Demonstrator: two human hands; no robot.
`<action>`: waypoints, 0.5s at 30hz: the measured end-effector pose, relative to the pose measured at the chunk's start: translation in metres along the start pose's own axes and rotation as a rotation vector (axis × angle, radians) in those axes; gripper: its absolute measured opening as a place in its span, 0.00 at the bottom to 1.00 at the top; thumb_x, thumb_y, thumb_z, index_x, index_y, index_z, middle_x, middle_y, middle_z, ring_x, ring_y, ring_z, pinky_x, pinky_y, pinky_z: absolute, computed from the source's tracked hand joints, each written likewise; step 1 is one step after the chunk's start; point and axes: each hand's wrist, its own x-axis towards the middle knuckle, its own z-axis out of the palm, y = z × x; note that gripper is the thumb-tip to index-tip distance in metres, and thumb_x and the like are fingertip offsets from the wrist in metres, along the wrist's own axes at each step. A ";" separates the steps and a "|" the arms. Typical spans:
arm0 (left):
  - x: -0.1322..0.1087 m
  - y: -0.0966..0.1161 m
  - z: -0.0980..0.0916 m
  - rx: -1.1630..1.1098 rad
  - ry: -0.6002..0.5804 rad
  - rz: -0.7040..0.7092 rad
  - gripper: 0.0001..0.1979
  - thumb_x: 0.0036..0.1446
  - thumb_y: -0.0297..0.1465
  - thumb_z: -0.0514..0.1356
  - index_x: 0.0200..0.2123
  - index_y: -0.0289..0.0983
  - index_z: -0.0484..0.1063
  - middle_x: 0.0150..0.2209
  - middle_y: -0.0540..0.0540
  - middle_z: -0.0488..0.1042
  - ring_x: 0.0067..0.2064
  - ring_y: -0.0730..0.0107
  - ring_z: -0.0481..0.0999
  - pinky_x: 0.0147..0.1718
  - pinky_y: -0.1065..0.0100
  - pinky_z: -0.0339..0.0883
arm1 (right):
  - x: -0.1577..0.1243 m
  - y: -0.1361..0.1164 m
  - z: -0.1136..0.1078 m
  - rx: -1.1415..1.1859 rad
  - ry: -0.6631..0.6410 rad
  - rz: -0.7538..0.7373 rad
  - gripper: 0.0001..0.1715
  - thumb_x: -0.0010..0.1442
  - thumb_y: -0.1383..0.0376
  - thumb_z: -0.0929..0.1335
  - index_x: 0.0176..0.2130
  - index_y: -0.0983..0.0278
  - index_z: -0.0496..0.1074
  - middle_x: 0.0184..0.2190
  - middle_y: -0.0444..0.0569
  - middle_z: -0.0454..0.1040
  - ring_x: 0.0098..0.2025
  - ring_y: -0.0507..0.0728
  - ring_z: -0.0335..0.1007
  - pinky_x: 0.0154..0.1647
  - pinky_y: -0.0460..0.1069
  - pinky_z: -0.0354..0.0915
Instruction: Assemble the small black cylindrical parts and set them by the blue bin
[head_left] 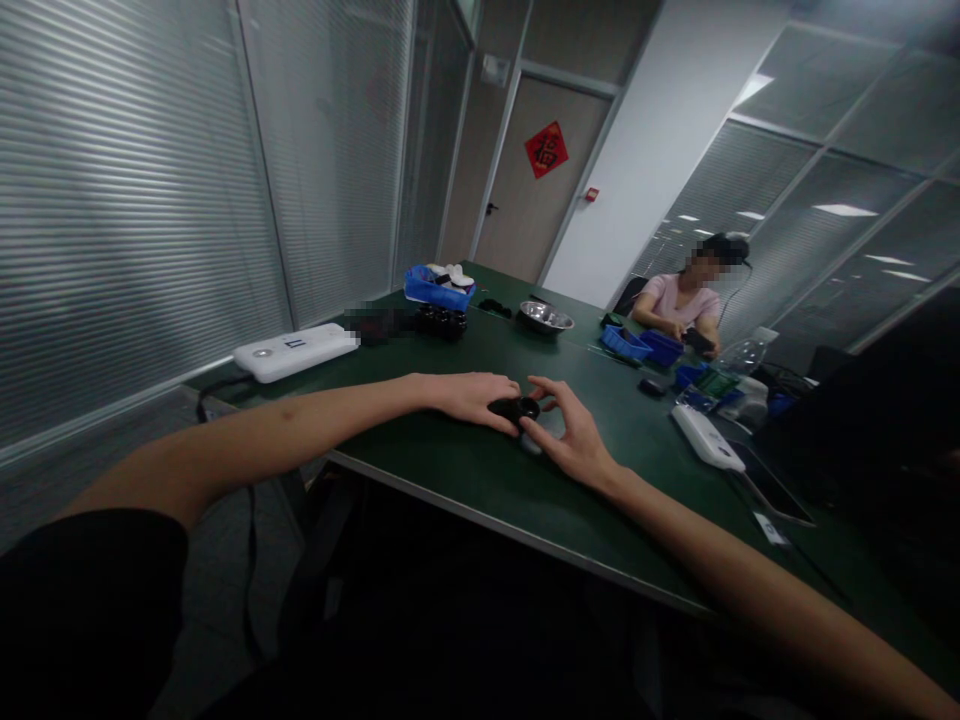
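On the green table, my left hand (pixel 474 397) is closed around a small black part (pixel 527 408) with a round, hollow-looking end facing right. Its exact kind is too dark and small to make out. My right hand (pixel 574 432) curves around that round end, thumb and fingers apart; the thumb tip is at the part's lower edge, and I cannot tell whether it presses on it. A small greyish shape (pixel 531 444) lies on the table under the right thumb.
Farther back are several black parts (pixel 441 322), a blue basket (pixel 439 292) with items and a metal bowl (pixel 546 318). A white power bank (pixel 298 352) lies left, another white device (pixel 706 438) right. Across the table a person (pixel 686 300) handles a dark object near blue trays (pixel 626 343).
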 end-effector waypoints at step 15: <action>-0.001 0.002 -0.002 -0.010 -0.005 -0.005 0.28 0.64 0.52 0.59 0.52 0.33 0.73 0.51 0.37 0.75 0.53 0.55 0.73 0.53 0.61 0.64 | -0.001 0.000 0.000 0.011 -0.013 -0.003 0.30 0.68 0.59 0.69 0.66 0.56 0.62 0.52 0.55 0.73 0.53 0.65 0.71 0.53 0.63 0.71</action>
